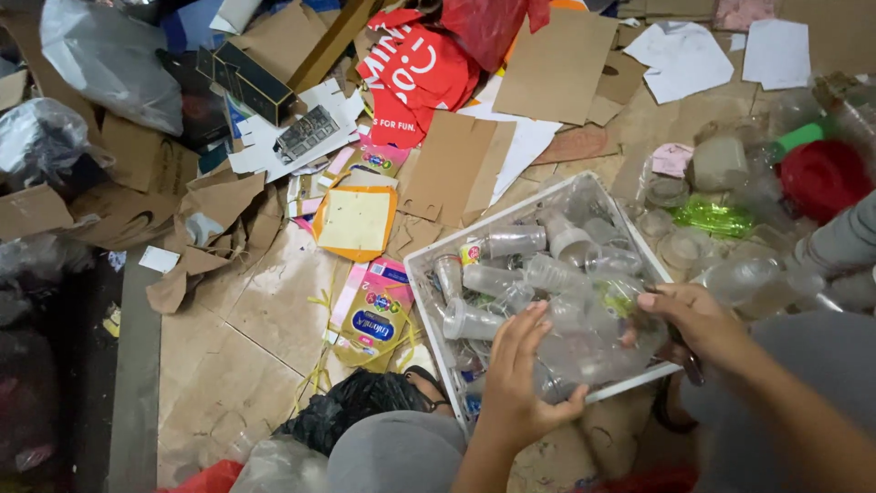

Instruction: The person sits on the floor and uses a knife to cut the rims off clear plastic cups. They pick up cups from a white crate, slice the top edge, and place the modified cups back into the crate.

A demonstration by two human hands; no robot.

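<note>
Far left: grey plastic bags (pixel 100 55), torn brown cardboard (pixel 137 169), dark boxes (pixel 251 80) heaped on tiled floor (pixel 246 338). All unsorted, mixed w/ paper scraps.

Left-centre: yellow-orange flattened carton (pixel 356 222), pink printed carton (pixel 374 315), black crumpled bag (pixel 351 411) near bottom edge. Red printed sheet (pixel 415 68) & big cardboard pieces (pixel 557 64) further back.

Centre: white wire-sided basket (pixel 422 274) on floor, roughly half to two-thirds full of clear plastic cups & bottles (pixel 516 242). Judged well under way but not finished.

Centre-right, over basket's near side: left hand (pixel 516 374) w/ fingers spread wide, pressed against a crumpled clear plastic bottle (pixel 589 342). Right hand (pixel 698 319) curled round same bottle's far side, fingers narrow, gripping. Bottle held betw. both hands, just above / touching basket contents at near-right corner. Whether being squashed or just set down: can't tell.

Right: loose pile of more clear cups & lids (pixel 675 233), green crinkled wrapper (pixel 712 217), red lid (pixel 821 178), green cap (pixel 801 135), white paper sheets (pixel 684 55) behind. Still outside basket, so plenty left, by the look of it.
</note>
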